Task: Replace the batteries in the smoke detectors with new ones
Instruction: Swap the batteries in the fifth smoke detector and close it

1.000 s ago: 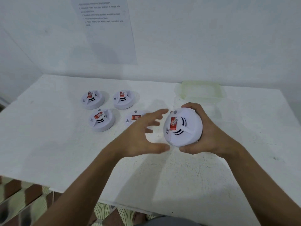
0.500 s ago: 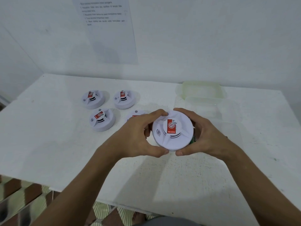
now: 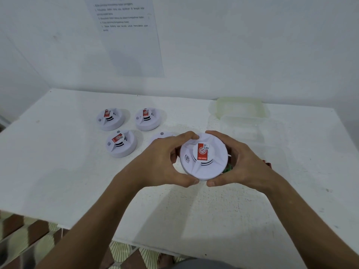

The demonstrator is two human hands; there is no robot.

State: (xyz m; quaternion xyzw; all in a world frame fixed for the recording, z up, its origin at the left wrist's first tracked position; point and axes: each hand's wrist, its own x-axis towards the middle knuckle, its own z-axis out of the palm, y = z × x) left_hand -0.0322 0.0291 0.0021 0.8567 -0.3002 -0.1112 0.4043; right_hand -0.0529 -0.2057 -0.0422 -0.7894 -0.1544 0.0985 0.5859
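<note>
- The left hand (image 3: 165,162) and the right hand (image 3: 244,162) both held one round white smoke detector (image 3: 203,156) above the white table (image 3: 58,171).
- The fingers and thumb of each hand curled around its rim, the left hand on the left side and the right hand on the right side.
- The front of the held detector faced the camera. It had a red sticker (image 3: 202,151) with a white round mark on it. The small words on the sticker were too tiny to read.
- A bit of green showed at the lower right edge of the detector, next to the right palm.
- Three more white detectors sat on the table to the left: a far left one (image 3: 110,119), a far middle one (image 3: 148,119) and a nearer one (image 3: 121,143). Each had the same red sticker.
- A fourth detector (image 3: 162,135) peeked out behind the left hand.
- A clear plastic box (image 3: 254,131) sat on the table behind the right hand, and a pale green lid (image 3: 240,107) lay just behind it.
- A sheet of paper (image 3: 128,35) hung on the wall with lines of printed words, too blurry to read.
</note>
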